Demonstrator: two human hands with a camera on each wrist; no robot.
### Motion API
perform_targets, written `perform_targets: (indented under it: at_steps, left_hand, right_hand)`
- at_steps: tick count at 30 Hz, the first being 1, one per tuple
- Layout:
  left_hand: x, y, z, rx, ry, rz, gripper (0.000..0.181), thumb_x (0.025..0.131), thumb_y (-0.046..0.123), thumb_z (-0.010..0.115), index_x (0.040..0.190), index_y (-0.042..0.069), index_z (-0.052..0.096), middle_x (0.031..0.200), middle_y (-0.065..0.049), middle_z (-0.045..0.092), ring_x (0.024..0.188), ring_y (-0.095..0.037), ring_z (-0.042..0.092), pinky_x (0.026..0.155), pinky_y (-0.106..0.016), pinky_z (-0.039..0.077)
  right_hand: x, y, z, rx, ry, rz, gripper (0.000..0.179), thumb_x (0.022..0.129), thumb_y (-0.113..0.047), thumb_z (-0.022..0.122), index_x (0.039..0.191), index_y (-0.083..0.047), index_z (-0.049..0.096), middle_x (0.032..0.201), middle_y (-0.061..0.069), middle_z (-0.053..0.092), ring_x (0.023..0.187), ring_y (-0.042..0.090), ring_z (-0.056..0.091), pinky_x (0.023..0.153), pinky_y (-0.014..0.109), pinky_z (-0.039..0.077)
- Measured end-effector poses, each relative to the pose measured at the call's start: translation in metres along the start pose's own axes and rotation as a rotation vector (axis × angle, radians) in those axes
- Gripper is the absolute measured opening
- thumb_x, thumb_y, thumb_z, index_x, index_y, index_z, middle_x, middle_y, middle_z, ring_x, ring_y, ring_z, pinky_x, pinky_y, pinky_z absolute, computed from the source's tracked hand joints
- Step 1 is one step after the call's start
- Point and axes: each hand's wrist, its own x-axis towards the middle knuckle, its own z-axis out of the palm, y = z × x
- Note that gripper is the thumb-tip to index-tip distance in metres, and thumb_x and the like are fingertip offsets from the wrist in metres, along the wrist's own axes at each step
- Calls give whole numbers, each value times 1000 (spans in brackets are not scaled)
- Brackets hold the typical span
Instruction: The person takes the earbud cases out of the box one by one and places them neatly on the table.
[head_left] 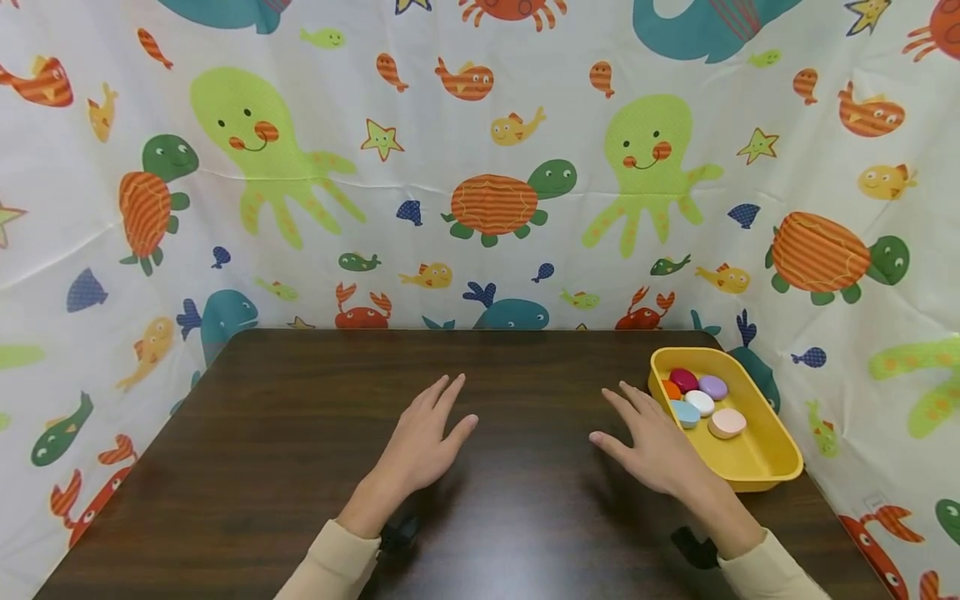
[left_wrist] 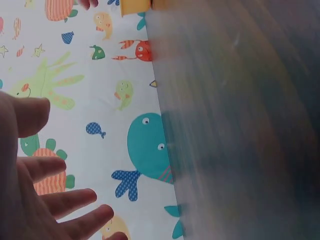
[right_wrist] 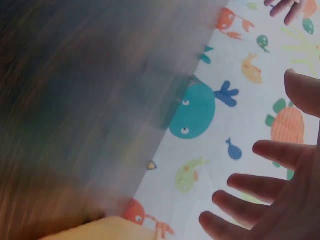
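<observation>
My left hand (head_left: 423, 442) hovers over the middle of the dark table (head_left: 247, 450), fingers extended, holding nothing. To its right, my right hand (head_left: 656, 442) is likewise raised with fingers spread and nothing in its grasp. Just beside that right hand stands a yellow tray (head_left: 761, 454) at the table's right edge; in the head view the hand overlaps its near left side. Several smooth rounded pieces lie inside: dark red (head_left: 683, 381), purple (head_left: 712, 387), white (head_left: 699, 403), light blue (head_left: 686, 414), pale pink (head_left: 727, 423) and a partly hidden orange one (head_left: 671, 390).
A white cloth (head_left: 420, 167) printed with sea animals hangs behind the table and along both sides. Dark straps (head_left: 693, 548) with devices sit at the wrists, below light sleeves (head_left: 772, 571).
</observation>
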Motion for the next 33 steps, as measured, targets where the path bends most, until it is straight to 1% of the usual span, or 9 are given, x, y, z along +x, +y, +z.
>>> perform_targets:
  at_steps: [8,18,21,26,30,33]
  left_hand:
    - [2,11,8,-68,-1,2,67,104,46,52,161,16,31,163,-16,30,148,-40,29,115,-70,22]
    - [9,21,14,-145,14,13,66,104,48,51,160,18,35,163,-12,32,149,-37,29,115,-68,26]
    - [10,22,16,-161,17,11,66,104,48,52,159,18,35,164,-11,31,149,-36,30,115,-66,27]
    - [12,27,18,-189,0,22,67,103,50,52,160,18,34,164,-11,30,149,-37,29,115,-66,28]
    - [17,31,20,-217,5,40,67,103,50,52,159,18,35,164,-11,31,149,-36,30,115,-65,28]
    - [20,34,23,-233,4,47,67,103,50,53,159,18,35,163,-10,32,149,-35,31,116,-64,28]
  right_hand:
    - [-6,13,-15,35,11,3,80,95,-63,56,155,-14,41,161,21,34,144,46,34,110,69,32]
    - [-5,25,-30,74,3,3,79,96,-61,56,156,-12,40,161,21,33,146,44,31,112,68,29]
    - [-5,30,-34,71,9,17,78,97,-60,56,155,-11,40,160,21,34,146,45,31,111,69,29]
    - [-5,39,-41,76,22,45,79,98,-60,55,155,-8,40,159,23,35,144,47,31,111,70,29]
    - [-5,48,-48,77,47,38,78,98,-57,57,154,-4,40,158,25,36,143,50,32,112,70,28]
    - [-4,55,-53,83,57,27,76,99,-53,58,153,-2,41,156,26,37,141,50,34,110,70,31]
